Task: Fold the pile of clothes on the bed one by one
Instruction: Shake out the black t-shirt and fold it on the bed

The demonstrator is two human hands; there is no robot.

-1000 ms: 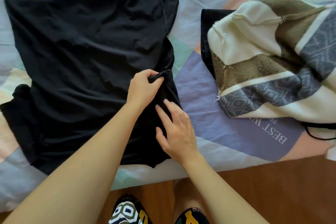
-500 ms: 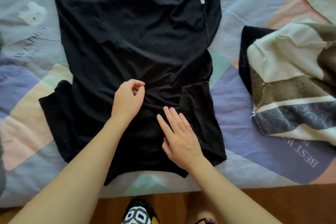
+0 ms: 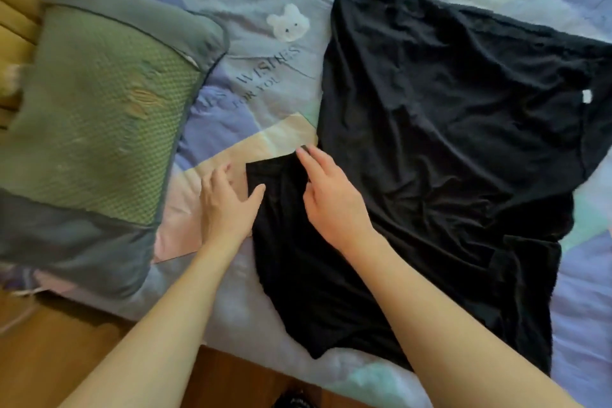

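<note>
Black shirt (image 3: pixel 447 149): it lies spread flat on the bed (image 3: pixel 430 0), with its near part close to the edge where I stand.
Handling: I judge it light, thin and very soft, so it will slide and wrinkle easily; the best hold seems the sleeve edge or the hem.
My left hand (image 3: pixel 225 205): open, fingers spread, the palm on the sheet and the thumb touching the sleeve (image 3: pixel 281 175).
My right hand (image 3: pixel 331 195): open, fingers straight, resting flat on the sleeve, gripping nothing.
Look: plain black, creased, with a small white label (image 3: pixel 586 97) on the right.
Farther: a green and grey pillow (image 3: pixel 92 129) lies on the left.
</note>
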